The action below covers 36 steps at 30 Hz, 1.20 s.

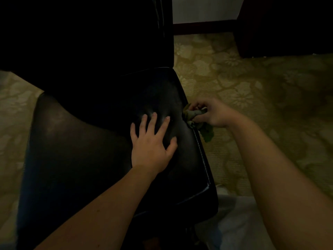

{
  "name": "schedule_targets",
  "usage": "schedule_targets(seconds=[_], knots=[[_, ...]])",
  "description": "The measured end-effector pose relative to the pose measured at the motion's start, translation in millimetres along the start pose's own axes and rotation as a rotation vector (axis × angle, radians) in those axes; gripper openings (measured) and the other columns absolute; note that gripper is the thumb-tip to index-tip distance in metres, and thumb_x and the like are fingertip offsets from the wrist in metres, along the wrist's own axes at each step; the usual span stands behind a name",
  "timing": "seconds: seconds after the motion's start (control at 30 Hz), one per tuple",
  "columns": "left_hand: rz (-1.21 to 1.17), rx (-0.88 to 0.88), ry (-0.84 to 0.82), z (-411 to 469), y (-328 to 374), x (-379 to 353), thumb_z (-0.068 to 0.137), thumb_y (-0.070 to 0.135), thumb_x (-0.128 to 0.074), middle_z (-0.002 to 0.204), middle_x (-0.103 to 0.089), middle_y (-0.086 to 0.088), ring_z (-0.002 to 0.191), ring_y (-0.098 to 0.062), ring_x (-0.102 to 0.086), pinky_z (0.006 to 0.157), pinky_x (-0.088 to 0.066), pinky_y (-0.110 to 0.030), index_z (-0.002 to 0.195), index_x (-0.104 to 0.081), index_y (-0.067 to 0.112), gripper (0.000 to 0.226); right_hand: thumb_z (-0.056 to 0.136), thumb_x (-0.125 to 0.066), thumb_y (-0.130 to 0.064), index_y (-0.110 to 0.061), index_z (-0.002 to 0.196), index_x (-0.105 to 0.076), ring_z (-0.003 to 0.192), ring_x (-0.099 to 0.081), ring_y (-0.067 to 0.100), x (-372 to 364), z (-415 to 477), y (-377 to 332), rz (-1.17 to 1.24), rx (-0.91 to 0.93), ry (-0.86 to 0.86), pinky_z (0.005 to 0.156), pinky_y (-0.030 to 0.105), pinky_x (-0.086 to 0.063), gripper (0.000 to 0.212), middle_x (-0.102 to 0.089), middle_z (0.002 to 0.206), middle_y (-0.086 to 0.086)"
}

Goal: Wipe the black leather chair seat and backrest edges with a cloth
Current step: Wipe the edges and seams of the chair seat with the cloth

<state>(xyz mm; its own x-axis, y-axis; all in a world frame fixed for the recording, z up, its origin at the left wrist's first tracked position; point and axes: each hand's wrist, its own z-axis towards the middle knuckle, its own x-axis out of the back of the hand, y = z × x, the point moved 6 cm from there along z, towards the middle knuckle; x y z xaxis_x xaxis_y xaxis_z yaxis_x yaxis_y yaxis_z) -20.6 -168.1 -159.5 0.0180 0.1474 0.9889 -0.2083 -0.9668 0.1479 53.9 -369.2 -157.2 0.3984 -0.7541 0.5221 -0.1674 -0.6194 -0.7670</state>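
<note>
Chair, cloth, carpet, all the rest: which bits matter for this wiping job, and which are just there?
Part of the job:
chair seat
backrest
green cloth, bunched in the right hand at the seat's right edge
left hand, flat on the seat

Just there:
patterned carpet
dark furniture
pale thing, too dim to identify

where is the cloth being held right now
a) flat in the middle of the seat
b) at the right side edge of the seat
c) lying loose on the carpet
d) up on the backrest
b: the right hand bunches the green cloth against the seat's stitched right edge, while the left hand lies flat on the seat.
</note>
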Motion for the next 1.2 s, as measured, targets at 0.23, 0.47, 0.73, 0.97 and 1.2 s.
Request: schedule_targets(seconds=[0.23, 0.47, 0.73, 0.97, 1.2], knots=[[0.010, -0.003, -0.009, 0, 0, 2, 0.094, 0.063, -0.022, 0.163, -0.024, -0.003, 0.152, -0.028, -0.012, 0.121, -0.006, -0.057, 0.154, -0.025, 0.039, 0.065, 0.085, -0.070, -0.011, -0.022, 0.112, -0.065, 0.100, -0.057, 0.012, -5, -2, -9, -0.020, 0.086, 0.236, 0.087, 0.030, -0.048, 0.029, -0.059, 0.107, -0.006], [0.014, -0.002, -0.003, -1, -1, 1, 0.094, 0.063, -0.025, 0.162, -0.027, -0.003, 0.151, -0.028, -0.015, 0.120, -0.008, -0.058, 0.153, -0.027, 0.039, 0.064, 0.084, -0.072, -0.008, -0.029, 0.104, -0.064, 0.097, -0.059, 0.016, -1, -1, -5, 0.019, -0.005, 0.025, 0.084, 0.029, -0.050, 0.030, -0.056, 0.104, -0.005], [0.028, -0.003, -0.011, 0, 1, 0, 0.095, 0.062, -0.023, 0.163, -0.023, -0.005, 0.152, -0.030, -0.012, 0.120, -0.007, -0.059, 0.155, -0.020, 0.040, 0.064, 0.085, -0.071, -0.011, -0.026, 0.109, -0.066, 0.095, -0.058, 0.010, -3, -6, -10, -0.024, 0.079, 0.215, 0.084, 0.030, -0.049, 0.029, -0.060, 0.103, -0.007], [0.023, -0.018, -0.019, 1, 2, -1, 0.096, 0.062, -0.020, 0.163, -0.021, -0.009, 0.152, -0.032, -0.010, 0.119, -0.006, -0.061, 0.154, -0.013, 0.048, 0.060, 0.083, -0.073, -0.008, -0.029, 0.102, -0.064, 0.097, -0.060, 0.017, -3, -2, -4, 0.020, 0.036, 0.066, 0.086, 0.032, -0.052, 0.030, -0.059, 0.103, -0.002], [0.029, -0.020, -0.027, 2, 2, -1, 0.096, 0.062, -0.019, 0.163, -0.020, -0.008, 0.152, -0.031, -0.009, 0.119, -0.006, -0.060, 0.152, -0.016, 0.050, 0.058, 0.084, -0.072, -0.009, -0.025, 0.107, -0.065, 0.097, -0.060, 0.014, -3, -3, -3, 0.038, 0.064, 0.185, 0.081, 0.024, -0.046, 0.028, -0.061, 0.101, -0.005]])
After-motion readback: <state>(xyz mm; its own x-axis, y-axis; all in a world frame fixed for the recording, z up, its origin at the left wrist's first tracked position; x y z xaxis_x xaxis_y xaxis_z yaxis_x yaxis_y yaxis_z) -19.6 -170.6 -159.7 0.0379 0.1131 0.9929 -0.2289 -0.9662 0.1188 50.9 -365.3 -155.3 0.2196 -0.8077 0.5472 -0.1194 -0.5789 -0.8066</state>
